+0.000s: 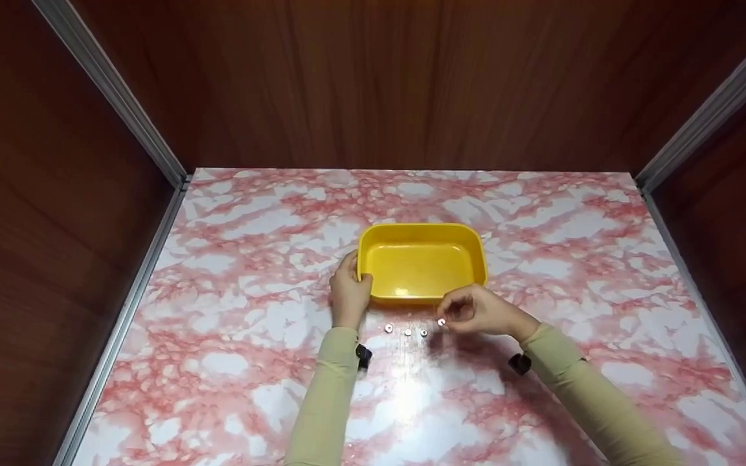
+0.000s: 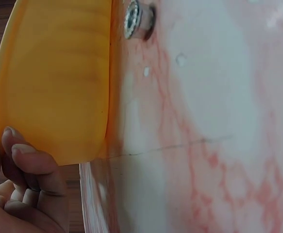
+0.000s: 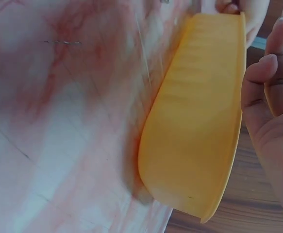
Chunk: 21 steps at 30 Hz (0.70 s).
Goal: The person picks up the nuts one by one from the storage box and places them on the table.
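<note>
A yellow plastic tub point(image 1: 425, 268) with rounded corners stands upright on the table, its inside bare. My left hand point(image 1: 350, 296) grips its left end, thumb over the rim and fingers outside. At the tub's front right corner, my right hand point(image 1: 486, 312) pinches a small round metal piece point(image 1: 441, 321) between thumb and forefinger. In the right wrist view those fingertips are partly cut off by the frame edge. Three similar small metal pieces point(image 1: 408, 332) lie in a loose row just in front of the tub. The left wrist view shows one metal piece point(image 2: 137, 20) closely: short, cylindrical, with a ridged edge.
Beneath everything is a table point(image 1: 250, 369) with a red-and-white marbled top. Dark brown wood panels point(image 1: 360, 84) rise behind it and at both sides, with grey metal strips point(image 1: 120, 97) at the corners. A bright light reflection falls on the tabletop between the forearms.
</note>
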Motion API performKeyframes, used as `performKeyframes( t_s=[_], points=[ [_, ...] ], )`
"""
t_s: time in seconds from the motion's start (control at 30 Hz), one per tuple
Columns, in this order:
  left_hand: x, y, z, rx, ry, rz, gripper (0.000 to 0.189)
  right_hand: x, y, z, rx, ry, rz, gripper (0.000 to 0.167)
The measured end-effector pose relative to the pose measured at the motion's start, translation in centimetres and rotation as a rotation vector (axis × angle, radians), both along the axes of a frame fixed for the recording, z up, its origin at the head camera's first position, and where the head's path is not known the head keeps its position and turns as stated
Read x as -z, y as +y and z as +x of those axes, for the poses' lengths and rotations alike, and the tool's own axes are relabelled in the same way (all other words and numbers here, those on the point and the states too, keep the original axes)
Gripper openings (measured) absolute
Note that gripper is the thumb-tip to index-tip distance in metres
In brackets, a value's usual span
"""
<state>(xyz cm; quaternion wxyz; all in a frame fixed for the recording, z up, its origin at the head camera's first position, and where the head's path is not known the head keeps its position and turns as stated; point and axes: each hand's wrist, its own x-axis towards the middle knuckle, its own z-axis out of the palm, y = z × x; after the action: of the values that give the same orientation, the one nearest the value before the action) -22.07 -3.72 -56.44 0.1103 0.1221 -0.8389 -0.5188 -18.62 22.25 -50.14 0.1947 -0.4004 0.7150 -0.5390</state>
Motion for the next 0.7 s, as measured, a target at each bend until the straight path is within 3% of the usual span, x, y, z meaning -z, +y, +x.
performKeyframes(
  t_s=[0.47, 0.7],
  points=[
    [0.0, 0.0, 0.1, 0.006, 0.001, 0.013, 0.056, 0.9, 0.6, 1.2, 0.024, -0.099, 0.04, 0.013],
    [-0.1, 0.0, 0.0, -0.002, 0.023, 0.017, 0.055, 1.3, 0.8, 1.3, 0.021, -0.104, 0.028, 0.015]
  ],
)
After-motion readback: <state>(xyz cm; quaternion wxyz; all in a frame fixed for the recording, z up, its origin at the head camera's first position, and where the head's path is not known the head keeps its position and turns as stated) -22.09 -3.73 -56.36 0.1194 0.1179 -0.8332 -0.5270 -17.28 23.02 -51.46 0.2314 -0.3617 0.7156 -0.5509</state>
